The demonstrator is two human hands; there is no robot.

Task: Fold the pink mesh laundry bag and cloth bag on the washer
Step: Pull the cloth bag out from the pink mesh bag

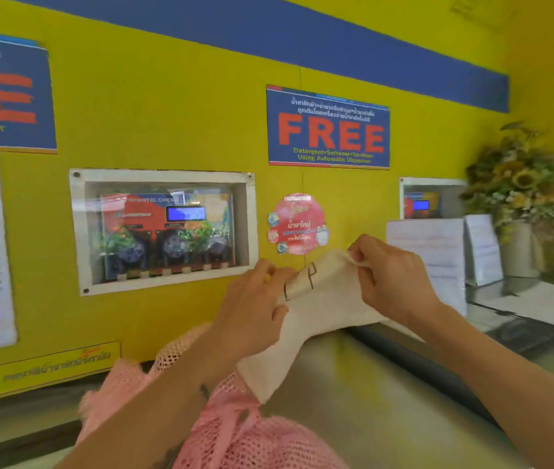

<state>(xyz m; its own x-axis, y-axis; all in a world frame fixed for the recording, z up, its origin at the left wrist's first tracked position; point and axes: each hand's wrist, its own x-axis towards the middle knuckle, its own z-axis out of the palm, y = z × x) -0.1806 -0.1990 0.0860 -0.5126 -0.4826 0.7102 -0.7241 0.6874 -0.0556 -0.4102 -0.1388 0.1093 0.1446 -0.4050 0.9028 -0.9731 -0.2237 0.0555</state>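
Both hands, left hand (252, 309) and right hand (390, 275), pinch the cream cloth bag (319, 319) above the pink mesh laundry bag (235, 431).

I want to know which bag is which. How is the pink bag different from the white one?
The pink mesh bag is netting full of little holes; the cloth bag is solid cream fabric with a dark line drawing.
The pink mesh bag lies crumpled on the washer top; the cloth bag is lifted, held by the left hand and right hand.
Both are soft and floppy, and they overlap.
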